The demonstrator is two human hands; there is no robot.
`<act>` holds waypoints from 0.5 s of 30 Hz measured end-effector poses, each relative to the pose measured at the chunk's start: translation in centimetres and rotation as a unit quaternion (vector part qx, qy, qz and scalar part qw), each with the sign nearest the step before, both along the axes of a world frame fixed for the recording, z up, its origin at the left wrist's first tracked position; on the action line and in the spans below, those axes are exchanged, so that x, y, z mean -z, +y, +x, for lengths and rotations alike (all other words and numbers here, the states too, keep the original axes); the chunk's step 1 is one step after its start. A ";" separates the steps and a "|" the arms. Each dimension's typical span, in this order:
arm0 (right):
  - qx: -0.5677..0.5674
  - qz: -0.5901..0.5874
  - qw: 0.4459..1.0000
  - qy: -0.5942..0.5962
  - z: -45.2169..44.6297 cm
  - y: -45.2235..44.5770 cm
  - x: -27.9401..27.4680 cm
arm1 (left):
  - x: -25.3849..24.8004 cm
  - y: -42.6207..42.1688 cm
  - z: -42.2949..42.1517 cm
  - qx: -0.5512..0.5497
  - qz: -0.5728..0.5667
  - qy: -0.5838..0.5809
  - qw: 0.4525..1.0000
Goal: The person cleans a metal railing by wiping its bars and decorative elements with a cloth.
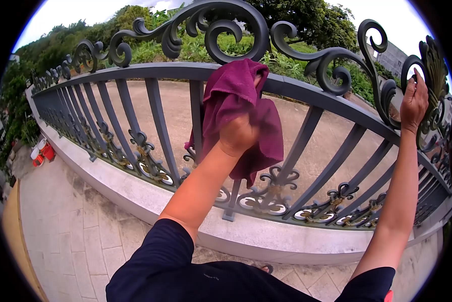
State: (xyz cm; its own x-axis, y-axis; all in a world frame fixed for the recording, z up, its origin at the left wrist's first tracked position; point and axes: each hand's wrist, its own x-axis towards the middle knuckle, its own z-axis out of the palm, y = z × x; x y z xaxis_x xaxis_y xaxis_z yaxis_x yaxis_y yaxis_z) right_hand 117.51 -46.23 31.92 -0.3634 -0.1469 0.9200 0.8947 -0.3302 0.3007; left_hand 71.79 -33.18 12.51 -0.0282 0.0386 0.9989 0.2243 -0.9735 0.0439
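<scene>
My left hand point(240, 135) is closed on a purple cloth point(231, 95), which drapes over the top rail point(175, 71) of a dark grey metal fence and hangs down in front of its bars. Folds of cloth hide most of those fingers, and the lower part is blurred by motion. Far to the right, my right hand point(415, 103) is raised against the scrollwork point(387, 100) near a leaf-shaped ornament point(432, 65). Its fingers stretch upward and appear to rest on the metal; their exact contact is hard to see.
Below the bars runs a pale stone ledge point(135, 195), with paving point(80, 231) at its foot. Curled ornaments point(145, 156) sit low between the bars. Red and white buckets point(46, 150) stand at the far left. Beyond the fence lie a concrete yard point(306, 146) and greenery.
</scene>
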 end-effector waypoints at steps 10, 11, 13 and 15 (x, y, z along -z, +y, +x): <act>0.000 -0.029 0.999 0.034 0.4 0.2 0.0 | -0.3 -0.5 -6.8 -0.102 0.023 0.110 0.988; -0.002 -0.026 0.999 0.030 0.4 0.3 0.0 | -1.4 -0.6 -7.5 -0.110 0.035 0.060 0.992; -0.004 -0.019 1.000 0.025 0.4 0.3 0.1 | -3.4 -0.1 -9.3 -0.179 0.035 -0.008 0.983; -0.007 -0.021 0.999 0.031 0.1 0.2 0.1 | -5.0 1.1 -11.5 -0.260 0.010 0.056 0.964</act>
